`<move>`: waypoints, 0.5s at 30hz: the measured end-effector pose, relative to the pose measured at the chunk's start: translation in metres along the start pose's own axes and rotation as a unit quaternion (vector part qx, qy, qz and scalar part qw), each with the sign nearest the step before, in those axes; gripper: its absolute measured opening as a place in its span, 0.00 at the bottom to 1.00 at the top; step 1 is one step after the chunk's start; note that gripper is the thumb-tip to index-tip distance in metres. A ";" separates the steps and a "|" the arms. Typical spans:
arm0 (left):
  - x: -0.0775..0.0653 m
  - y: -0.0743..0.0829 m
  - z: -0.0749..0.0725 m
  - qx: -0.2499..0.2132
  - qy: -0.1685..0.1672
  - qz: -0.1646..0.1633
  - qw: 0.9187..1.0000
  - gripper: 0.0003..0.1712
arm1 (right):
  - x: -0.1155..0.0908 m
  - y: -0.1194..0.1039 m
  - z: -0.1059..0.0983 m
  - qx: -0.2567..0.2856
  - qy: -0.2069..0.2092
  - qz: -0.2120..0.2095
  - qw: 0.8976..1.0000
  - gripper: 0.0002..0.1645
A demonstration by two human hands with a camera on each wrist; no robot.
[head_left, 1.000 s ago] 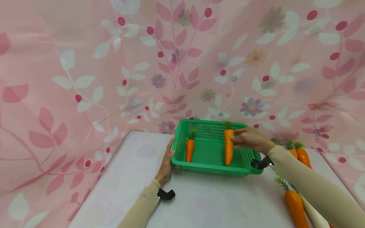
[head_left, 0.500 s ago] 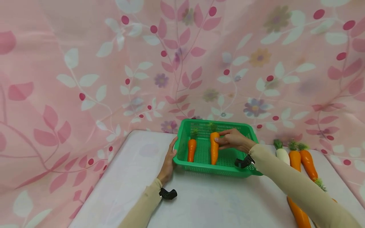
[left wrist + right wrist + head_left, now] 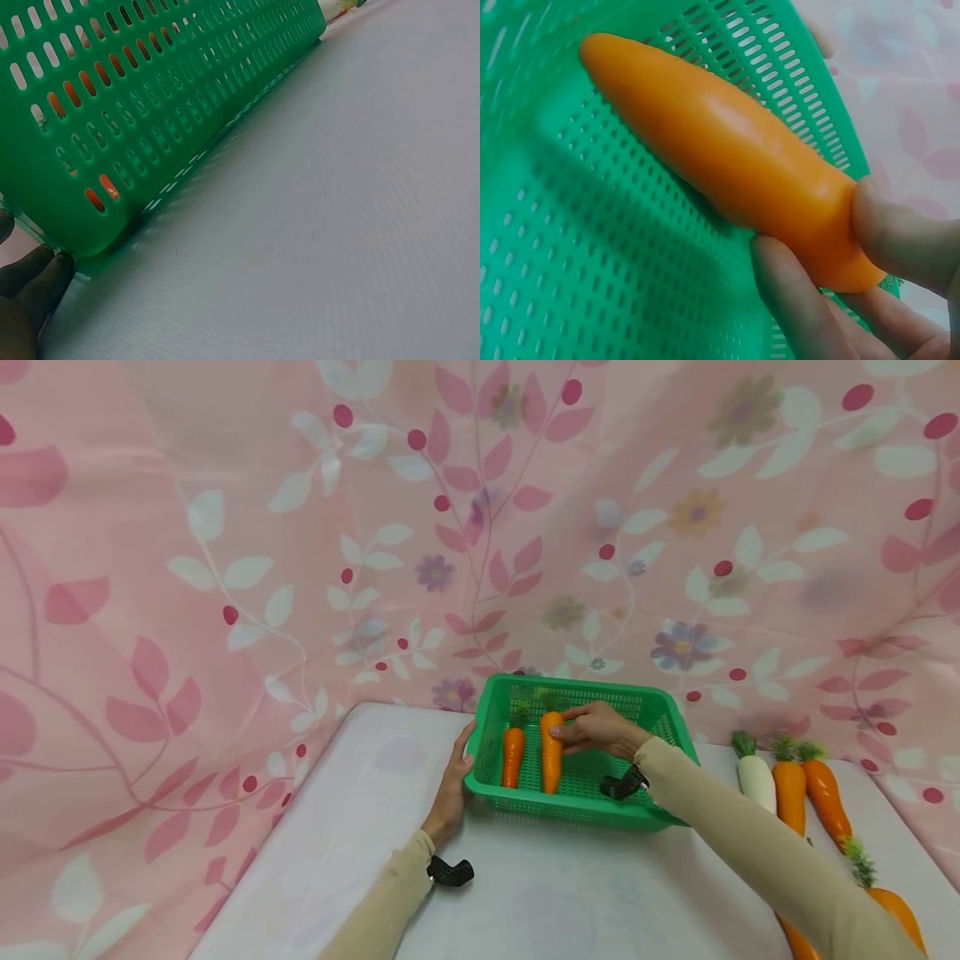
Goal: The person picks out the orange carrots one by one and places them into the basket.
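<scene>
My right hand point(image 3: 600, 731) pinches an orange carrot point(image 3: 551, 756) near its leafy top, thumb on one side and fingers on the other. The right wrist view shows this carrot point(image 3: 727, 142) lengthwise over the perforated floor of the green plastic basket point(image 3: 592, 810). Just left of it, a second carrot point(image 3: 512, 758) lies inside the basket with its green top toward the back. My left hand point(image 3: 450, 793) rests against the basket's left end with extended fingers. In the left wrist view, its fingertips point(image 3: 56, 266) are at the basket's lower corner.
Right of the basket, a white radish point(image 3: 757, 781) lies beside more carrots point(image 3: 825, 797) on the white-covered table point(image 3: 570, 893). Another carrot point(image 3: 896, 914) is nearer the front right; the right sleeve partly covers things there. A pink floral cloth point(image 3: 480, 527) hangs behind.
My right hand has carried its carrot leftward across the basket, to beside the other carrot. The left hand stays at the basket's left end.
</scene>
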State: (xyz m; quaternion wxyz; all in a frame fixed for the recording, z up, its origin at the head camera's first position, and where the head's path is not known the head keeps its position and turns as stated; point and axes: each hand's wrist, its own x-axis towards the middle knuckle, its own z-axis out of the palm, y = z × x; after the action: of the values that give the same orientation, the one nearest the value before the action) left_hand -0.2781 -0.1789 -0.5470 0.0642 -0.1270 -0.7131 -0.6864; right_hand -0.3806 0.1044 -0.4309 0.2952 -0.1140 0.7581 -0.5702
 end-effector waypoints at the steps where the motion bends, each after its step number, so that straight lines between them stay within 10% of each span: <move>1: 0.000 0.000 0.000 0.000 0.000 0.000 1.000 0.34 | 0.002 0.000 0.002 -0.001 0.000 0.002 1.000 0.46; 15: 0.000 0.002 0.001 -0.007 0.003 0.002 1.000 0.35 | 0.027 0.008 0.020 -0.008 0.004 0.023 1.000 0.45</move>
State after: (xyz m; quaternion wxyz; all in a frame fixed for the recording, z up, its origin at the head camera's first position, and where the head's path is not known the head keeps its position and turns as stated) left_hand -0.2775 -0.1781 -0.5456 0.0666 -0.1271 -0.7075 -0.6920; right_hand -0.3897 0.0775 -0.4507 0.3037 -0.0967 0.7665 -0.5575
